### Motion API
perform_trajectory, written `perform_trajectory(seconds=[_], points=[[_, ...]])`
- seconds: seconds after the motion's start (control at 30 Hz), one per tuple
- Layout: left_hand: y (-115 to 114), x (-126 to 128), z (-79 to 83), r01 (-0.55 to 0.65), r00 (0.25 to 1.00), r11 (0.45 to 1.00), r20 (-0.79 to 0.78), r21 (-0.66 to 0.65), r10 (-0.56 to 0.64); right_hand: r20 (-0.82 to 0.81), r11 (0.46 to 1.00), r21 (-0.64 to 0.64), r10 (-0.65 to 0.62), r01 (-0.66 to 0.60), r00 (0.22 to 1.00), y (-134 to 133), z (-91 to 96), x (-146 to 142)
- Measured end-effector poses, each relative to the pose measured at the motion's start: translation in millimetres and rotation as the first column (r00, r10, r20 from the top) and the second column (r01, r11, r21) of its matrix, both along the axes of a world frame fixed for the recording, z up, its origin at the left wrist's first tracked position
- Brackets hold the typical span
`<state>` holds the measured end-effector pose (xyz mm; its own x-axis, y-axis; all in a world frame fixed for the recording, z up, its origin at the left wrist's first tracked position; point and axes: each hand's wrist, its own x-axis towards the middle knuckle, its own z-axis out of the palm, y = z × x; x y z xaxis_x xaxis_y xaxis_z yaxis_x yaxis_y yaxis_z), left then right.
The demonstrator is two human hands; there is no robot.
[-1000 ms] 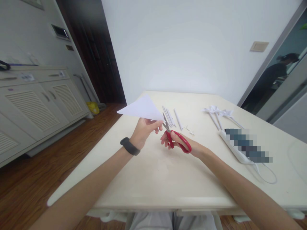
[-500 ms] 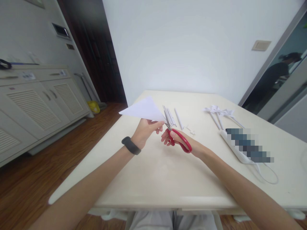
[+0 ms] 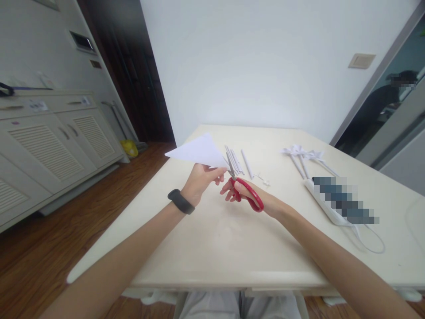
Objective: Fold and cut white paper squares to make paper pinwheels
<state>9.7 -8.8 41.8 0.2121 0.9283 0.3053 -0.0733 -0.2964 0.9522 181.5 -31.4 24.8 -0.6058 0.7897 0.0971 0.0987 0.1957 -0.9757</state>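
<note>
My left hand (image 3: 200,182), with a black band on its wrist, pinches the near corner of a folded white paper triangle (image 3: 198,150) held above the table's left side. My right hand (image 3: 247,195) grips red-handled scissors (image 3: 244,188), fingers through the loops. The blades point up and away, their tips at the paper's right corner, beside my left fingertips.
On the cream table (image 3: 239,239) lie several rolled white paper sticks (image 3: 236,160), white paper pinwheels (image 3: 303,156) at the back right, and a white power strip (image 3: 332,208) with its cord. A cabinet (image 3: 49,146) stands left across the wooden floor. A person (image 3: 378,110) shows in the doorway at right.
The scissors have come up closer to the paper's right corner and their blades have narrowed. The paper and my left hand have barely shifted.
</note>
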Motion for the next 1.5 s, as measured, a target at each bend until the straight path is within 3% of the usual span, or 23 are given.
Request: perform_trajectory(seconds=[0.8,1.27,1.5], points=[[-1.6,0.8,0.6,0.025,0.999,0.999,-0.031,0.019,-0.025,-0.028,0.999,-0.046,0.000,-0.001,1.000,-0.7,0.5,-1.5],[-1.5,1.3,-1.5,0.056,0.997,0.996,-0.065,0.067,-0.052,-0.044,0.999,0.033,-0.015,0.016,0.999,-1.9,0.1,-1.5],[-2.3,1.7,-2.0,0.035,0.997,0.998,-0.077,0.049,-0.031,-0.034,0.999,0.009,-0.035,0.036,0.999,-2.8,-0.4,-2.6]])
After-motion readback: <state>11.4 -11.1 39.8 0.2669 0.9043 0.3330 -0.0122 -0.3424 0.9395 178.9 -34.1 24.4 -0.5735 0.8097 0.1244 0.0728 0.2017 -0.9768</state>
